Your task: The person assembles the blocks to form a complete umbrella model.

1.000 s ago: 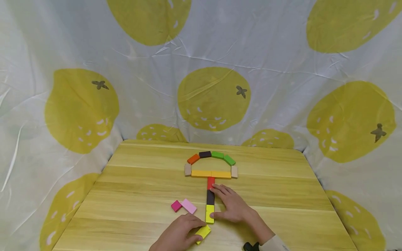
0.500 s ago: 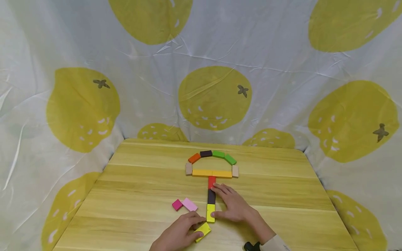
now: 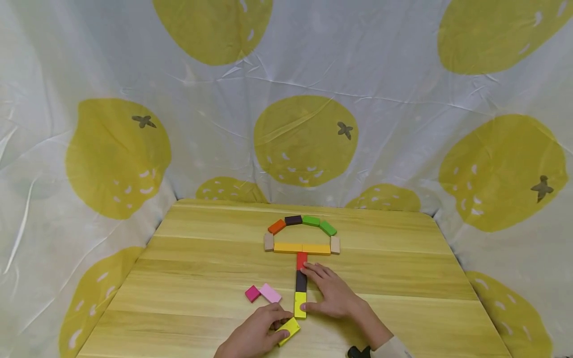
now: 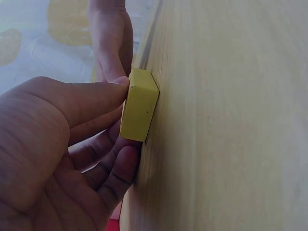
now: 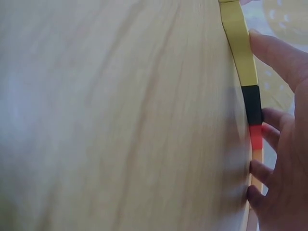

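Note:
My left hand [image 3: 252, 332] pinches a yellow block [image 3: 288, 331] between thumb and fingers, low over the table. This block lies at a slant, one corner close to the foot of a column of blocks. The column runs from a red block [image 3: 302, 260] through a black block [image 3: 301, 281] to another yellow block [image 3: 300, 305]. My right hand [image 3: 333, 296] rests along the column's right side, fingers spread. Its thumb touches the lower yellow block, and its fingertips lie by the red and black ones. In the left wrist view, the held yellow block [image 4: 139, 106] shows end-on.
Above the column, two orange-yellow blocks [image 3: 288, 247] form a bar. An arch of tan, orange, black and green blocks [image 3: 311, 221] stands over it. A magenta block [image 3: 252, 293] and a pink block [image 3: 270, 293] lie near my left hand. A lemon-print cloth hangs behind the table [image 3: 192, 278].
Almost nothing differs; the view shifts slightly. Both hands keep their places, and the yellow block in my left hand stays at the column's foot.

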Action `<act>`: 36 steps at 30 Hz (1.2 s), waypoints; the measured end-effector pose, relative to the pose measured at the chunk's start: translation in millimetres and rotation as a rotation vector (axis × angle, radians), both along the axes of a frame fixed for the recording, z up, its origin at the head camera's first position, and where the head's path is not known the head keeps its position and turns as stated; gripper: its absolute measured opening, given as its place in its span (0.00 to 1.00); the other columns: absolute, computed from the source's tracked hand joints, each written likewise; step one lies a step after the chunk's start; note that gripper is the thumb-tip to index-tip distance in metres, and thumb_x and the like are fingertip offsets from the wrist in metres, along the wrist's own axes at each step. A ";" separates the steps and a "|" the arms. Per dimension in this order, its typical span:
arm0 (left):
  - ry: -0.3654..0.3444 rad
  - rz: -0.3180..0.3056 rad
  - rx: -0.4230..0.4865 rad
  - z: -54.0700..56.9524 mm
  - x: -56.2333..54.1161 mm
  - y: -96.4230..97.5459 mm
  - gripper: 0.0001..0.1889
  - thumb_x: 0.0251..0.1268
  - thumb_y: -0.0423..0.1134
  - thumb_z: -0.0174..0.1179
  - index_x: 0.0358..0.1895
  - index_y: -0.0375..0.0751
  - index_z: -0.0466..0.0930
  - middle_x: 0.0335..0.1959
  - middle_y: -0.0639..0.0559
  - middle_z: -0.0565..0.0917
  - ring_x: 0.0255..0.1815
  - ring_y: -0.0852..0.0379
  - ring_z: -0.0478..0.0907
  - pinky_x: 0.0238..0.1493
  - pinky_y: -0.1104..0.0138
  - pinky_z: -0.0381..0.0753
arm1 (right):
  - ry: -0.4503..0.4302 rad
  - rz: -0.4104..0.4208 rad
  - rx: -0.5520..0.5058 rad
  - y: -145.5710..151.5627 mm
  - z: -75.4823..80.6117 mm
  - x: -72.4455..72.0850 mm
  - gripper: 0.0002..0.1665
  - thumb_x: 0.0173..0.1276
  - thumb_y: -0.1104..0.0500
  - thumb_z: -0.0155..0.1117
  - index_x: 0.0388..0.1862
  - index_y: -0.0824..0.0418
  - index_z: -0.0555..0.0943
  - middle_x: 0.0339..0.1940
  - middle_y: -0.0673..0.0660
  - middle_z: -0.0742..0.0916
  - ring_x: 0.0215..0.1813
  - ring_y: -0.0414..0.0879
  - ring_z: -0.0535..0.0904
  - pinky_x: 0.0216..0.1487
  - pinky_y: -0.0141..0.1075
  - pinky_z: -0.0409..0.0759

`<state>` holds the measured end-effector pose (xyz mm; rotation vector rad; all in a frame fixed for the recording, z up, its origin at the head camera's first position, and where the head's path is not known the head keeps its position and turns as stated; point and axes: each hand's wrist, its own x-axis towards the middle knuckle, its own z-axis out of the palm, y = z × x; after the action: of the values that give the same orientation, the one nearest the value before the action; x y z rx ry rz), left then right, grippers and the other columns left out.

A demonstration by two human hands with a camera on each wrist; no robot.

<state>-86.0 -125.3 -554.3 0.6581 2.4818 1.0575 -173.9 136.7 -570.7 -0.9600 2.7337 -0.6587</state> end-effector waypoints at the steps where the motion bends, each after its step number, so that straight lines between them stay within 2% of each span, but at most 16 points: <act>1: -0.001 0.001 0.002 -0.1 -0.2 0.4 0.20 0.70 0.48 0.67 0.62 0.49 0.84 0.39 0.68 0.77 0.38 0.72 0.72 0.39 0.75 0.75 | 0.000 -0.001 -0.001 0.0 0.0 0.0 0.55 0.64 0.24 0.62 0.83 0.47 0.61 0.85 0.49 0.62 0.84 0.59 0.56 0.77 0.64 0.63; 10: 0.011 0.000 -0.002 -0.8 -0.1 1.2 0.20 0.70 0.47 0.67 0.62 0.46 0.84 0.39 0.68 0.77 0.38 0.73 0.72 0.40 0.75 0.77 | -0.006 -0.001 -0.008 0.4 0.7 0.3 0.55 0.64 0.24 0.62 0.83 0.47 0.61 0.85 0.49 0.62 0.85 0.60 0.56 0.77 0.64 0.63; 25: -0.018 0.012 -0.006 0.3 0.4 2.7 0.20 0.71 0.46 0.67 0.63 0.47 0.84 0.38 0.68 0.76 0.37 0.73 0.71 0.39 0.75 0.75 | -0.029 -0.002 -0.004 0.9 2.2 0.6 0.55 0.64 0.25 0.63 0.83 0.47 0.61 0.85 0.48 0.62 0.84 0.60 0.55 0.77 0.64 0.62; 36: 0.015 0.010 0.002 -0.4 0.1 3.7 0.20 0.71 0.47 0.66 0.61 0.44 0.85 0.40 0.67 0.78 0.38 0.73 0.72 0.40 0.75 0.77 | -0.017 0.000 -0.002 0.6 1.6 -0.9 0.55 0.64 0.25 0.62 0.84 0.46 0.60 0.85 0.48 0.62 0.84 0.61 0.56 0.77 0.64 0.63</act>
<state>-85.8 -121.6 -554.7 0.6571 2.4993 1.0620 -174.8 137.3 -569.1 -0.9510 2.7189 -0.6660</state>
